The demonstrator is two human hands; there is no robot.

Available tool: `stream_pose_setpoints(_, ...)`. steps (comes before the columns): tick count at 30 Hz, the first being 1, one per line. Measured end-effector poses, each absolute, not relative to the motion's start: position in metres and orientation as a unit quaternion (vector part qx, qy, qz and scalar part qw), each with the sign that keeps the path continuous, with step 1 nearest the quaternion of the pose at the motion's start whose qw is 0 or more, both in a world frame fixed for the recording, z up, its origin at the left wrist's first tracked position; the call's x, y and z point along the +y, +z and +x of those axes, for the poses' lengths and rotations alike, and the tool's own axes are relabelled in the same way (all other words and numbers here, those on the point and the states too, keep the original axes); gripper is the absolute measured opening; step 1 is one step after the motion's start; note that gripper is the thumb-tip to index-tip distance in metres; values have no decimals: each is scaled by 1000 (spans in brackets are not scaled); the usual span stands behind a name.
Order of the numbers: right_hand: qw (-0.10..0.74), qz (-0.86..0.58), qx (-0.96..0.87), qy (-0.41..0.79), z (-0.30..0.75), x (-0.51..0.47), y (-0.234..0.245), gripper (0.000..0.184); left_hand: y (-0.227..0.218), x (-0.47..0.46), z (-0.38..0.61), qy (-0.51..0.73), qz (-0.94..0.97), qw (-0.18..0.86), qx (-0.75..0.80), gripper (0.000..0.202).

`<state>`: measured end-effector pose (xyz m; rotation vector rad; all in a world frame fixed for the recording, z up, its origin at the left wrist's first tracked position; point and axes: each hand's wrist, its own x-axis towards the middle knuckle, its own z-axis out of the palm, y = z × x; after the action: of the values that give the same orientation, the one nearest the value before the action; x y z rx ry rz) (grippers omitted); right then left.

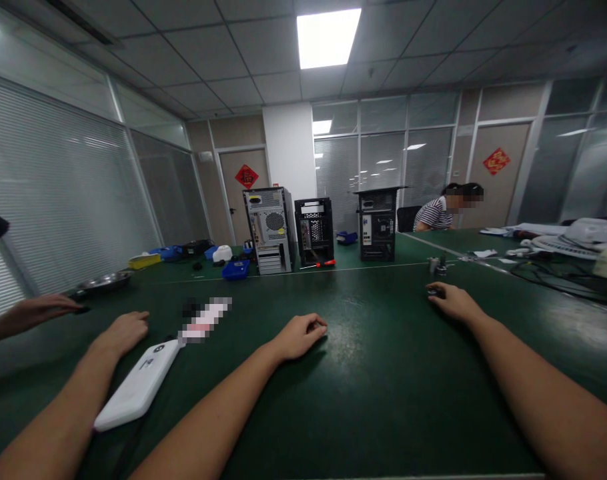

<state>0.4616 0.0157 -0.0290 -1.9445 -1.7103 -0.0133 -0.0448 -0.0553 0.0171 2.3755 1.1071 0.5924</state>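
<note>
Green matting, faintly glossy, covers the long bench point(373, 373) of a glass-walled office. Three upright computer cases point(313, 230) stand along its far edge, a red-handled screwdriver point(326, 263) lying at their feet. The right hand point(453, 303) lies palm down toward the bench's right side, fingers stretched leftward to a small dark part point(430, 291) at their tips. Whether they pinch it or only touch it cannot be told. That part lies just beyond the fingertips, on the side toward the cases, with a few small metal pieces point(437, 265) farther on. The left hand point(298, 337) rests at mid-bench, well apart from the part, fingers curled loosely together on nothing. Toward the near left edge a co-worker's arm point(118, 337) lies beside a smooth white slab-shaped device point(138, 383), whose long axis runs diagonally away. Another of their hands point(43, 308) sits near a steel bowl point(106, 280).
</note>
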Motion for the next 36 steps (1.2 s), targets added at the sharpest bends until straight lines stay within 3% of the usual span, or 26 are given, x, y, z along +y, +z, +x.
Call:
stream_pose_setpoints(5,269,-698,-663,-31,440,16,-25,53,17,-55,-47,221,863,231,391,40)
stream_pose_setpoints(12,269,-559,-783,-46,345,-5,15,53,16,-54,-49,220,865,228,388,40)
stream_pose_setpoints(23,168,-312,-932,-71,186,-67,27,39,20,-59,-46,227,869,222,381,31)
stream_pose_setpoints(32,170,-326,-926,-87,187,-66,24,46,16,-55,-44,226,871,187,394,24)
stream_pose_setpoints(36,232,-385,-890,-82,194,-60,22,47,17,-56,-43,232,869,194,392,25)
